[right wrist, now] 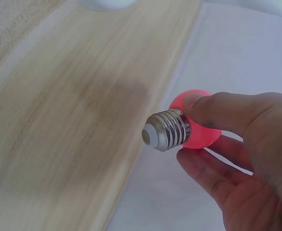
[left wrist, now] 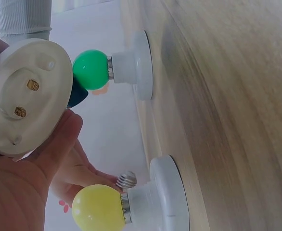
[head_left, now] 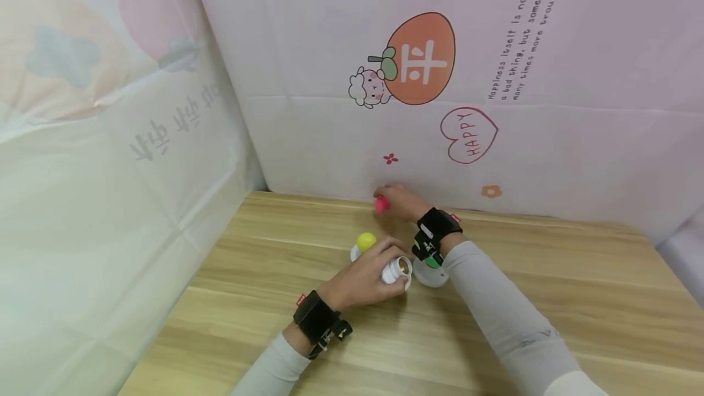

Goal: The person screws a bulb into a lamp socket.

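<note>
My left hand point(head_left: 370, 277) grips a white lamp holder point(head_left: 397, 269) above the table, its open socket turned up toward me. In the left wrist view the holder's round base point(left wrist: 40, 72) shows two brass terminals. Between thumb and fingers my right hand point(right wrist: 256, 144) pinches a red light bulb point(right wrist: 201, 127), its metal screw base pointing away from the palm. That hand point(head_left: 404, 202) is near the table's back edge, apart from the holder. A yellow bulb point(left wrist: 98, 209) and a green bulb point(left wrist: 91, 70) each sit in a white lamp holder standing on the table.
The wooden table point(head_left: 264, 274) meets a printed cloth point(head_left: 319, 139) at its back edge. Another cloth point(head_left: 110, 200) hangs along the left side. The green bulb's holder point(head_left: 431, 275) stands under the right wrist, the yellow bulb's holder point(head_left: 355, 253) beyond the left hand.
</note>
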Demonstrator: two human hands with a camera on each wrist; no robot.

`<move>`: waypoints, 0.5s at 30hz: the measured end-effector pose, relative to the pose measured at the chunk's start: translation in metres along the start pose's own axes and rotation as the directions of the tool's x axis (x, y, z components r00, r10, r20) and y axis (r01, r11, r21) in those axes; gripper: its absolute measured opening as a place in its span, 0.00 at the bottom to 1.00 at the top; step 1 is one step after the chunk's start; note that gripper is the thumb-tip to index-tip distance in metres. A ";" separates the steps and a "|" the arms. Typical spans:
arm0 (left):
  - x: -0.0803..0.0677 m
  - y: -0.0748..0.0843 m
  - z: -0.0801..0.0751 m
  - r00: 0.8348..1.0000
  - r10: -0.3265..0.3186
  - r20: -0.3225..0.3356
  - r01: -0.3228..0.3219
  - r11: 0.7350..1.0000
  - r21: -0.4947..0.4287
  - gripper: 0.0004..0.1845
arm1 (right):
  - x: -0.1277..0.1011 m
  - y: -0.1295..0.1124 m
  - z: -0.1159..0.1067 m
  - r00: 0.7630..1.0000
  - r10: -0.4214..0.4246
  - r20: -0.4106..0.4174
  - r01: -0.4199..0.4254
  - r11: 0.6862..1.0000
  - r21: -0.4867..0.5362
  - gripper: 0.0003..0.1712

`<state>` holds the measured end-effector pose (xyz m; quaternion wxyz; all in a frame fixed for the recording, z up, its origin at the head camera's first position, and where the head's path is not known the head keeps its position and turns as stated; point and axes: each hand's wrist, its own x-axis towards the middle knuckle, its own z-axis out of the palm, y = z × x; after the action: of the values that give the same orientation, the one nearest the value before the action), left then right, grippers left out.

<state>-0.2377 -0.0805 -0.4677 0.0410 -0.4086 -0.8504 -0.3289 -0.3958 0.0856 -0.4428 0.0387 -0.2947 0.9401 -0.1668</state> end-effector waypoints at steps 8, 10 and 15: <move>0.001 0.001 0.001 1.000 0.006 0.006 -0.006 0.999 0.036 0.19 | -0.012 -0.010 -0.014 1.000 0.008 -0.006 -0.008 1.000 0.019 0.25; 0.001 0.003 0.001 1.000 -0.004 0.008 0.004 0.999 0.032 0.18 | -0.017 -0.014 -0.018 1.000 -0.007 -0.023 0.008 1.000 0.020 0.25; 0.002 0.004 0.001 1.000 -0.009 0.007 0.009 1.000 0.010 0.18 | -0.029 -0.020 -0.028 0.994 -0.062 -0.086 0.063 0.998 0.016 0.25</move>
<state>-0.2360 -0.0772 -0.4656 0.0383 -0.4058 -0.8540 -0.3235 -0.3656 0.0945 -0.4103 -0.0039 -0.3163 0.9296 -0.1893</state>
